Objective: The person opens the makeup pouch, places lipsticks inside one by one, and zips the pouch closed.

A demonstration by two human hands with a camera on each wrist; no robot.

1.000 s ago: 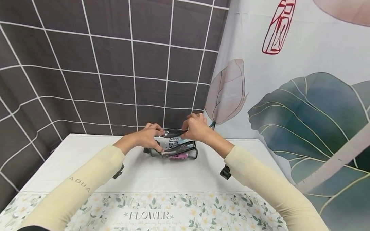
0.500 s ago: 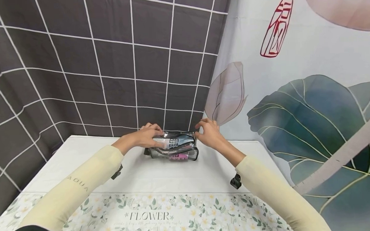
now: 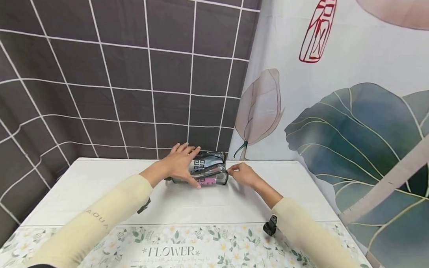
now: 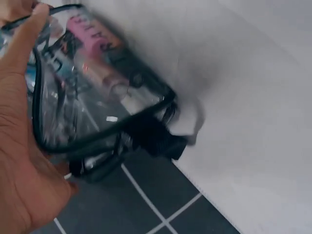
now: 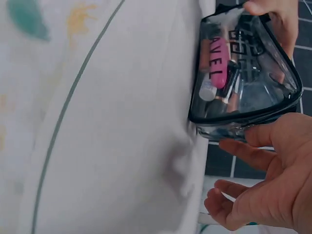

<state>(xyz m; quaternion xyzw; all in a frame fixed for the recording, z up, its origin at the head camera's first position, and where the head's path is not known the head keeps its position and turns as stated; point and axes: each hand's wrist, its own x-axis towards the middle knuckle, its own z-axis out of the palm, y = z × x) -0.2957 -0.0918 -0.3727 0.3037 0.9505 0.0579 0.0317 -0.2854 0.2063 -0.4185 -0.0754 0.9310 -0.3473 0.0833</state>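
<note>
A clear toiletry bag with black piping (image 3: 218, 170) lies at the back of the white table. Dark square lettering marks its front, and small cosmetics show through, among them a pink item (image 5: 219, 63) and a white-capped one (image 5: 208, 91). My left hand (image 3: 180, 163) grips the bag's left part from above, thumb on the front and fingers over the top. At the right end, my right hand (image 3: 243, 174) pinches the bag's edge between thumb and forefinger, its other fingers loosely curled. Whether a zipper pull sits in that pinch is too small to tell.
A dark grid-patterned cloth (image 3: 124, 86) hangs right behind the table. To the right is a white cloth with painted leaves (image 3: 345, 133). A floral mat (image 3: 176, 265) covers the table's near part. A black strap tab (image 4: 161, 139) sticks out from the bag's left end.
My right hand has moved off the bag's top, out to the right and down to its right end. My left hand has shifted right, its thumb now lower on the front.
</note>
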